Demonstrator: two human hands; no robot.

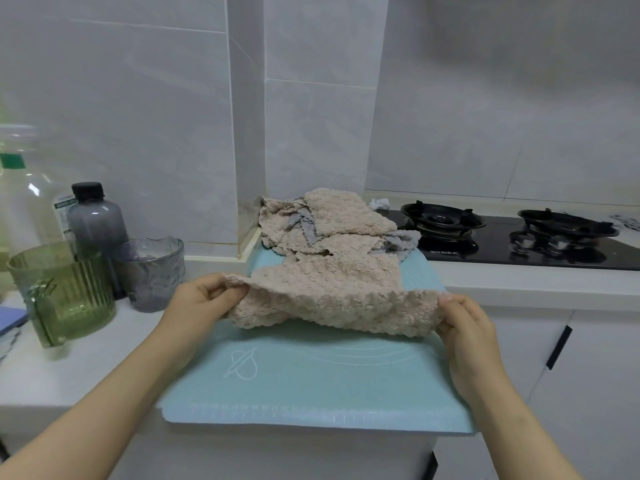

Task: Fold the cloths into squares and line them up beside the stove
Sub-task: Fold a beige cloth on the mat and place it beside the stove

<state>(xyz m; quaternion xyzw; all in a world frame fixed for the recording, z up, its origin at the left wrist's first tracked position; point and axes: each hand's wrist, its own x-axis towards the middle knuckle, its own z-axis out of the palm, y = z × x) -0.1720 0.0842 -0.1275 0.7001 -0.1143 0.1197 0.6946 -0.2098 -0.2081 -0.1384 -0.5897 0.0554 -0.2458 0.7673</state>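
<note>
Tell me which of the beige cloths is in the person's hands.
The nearest beige cloth, stretched over the blue mat: the left hand and right hand pinch its two ends. The others lie in a pile behind it.

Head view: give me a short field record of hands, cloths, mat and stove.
left hand: pinches the left edge of the beige cloth
right hand: pinches its right edge
beige cloth: stretched between the hands, unfolded, sagging onto the mat
pile: crumpled beige and grey cloths behind it, on the mat's far end
stove: right of the pile, two burners
folded squares: none visible
</note>
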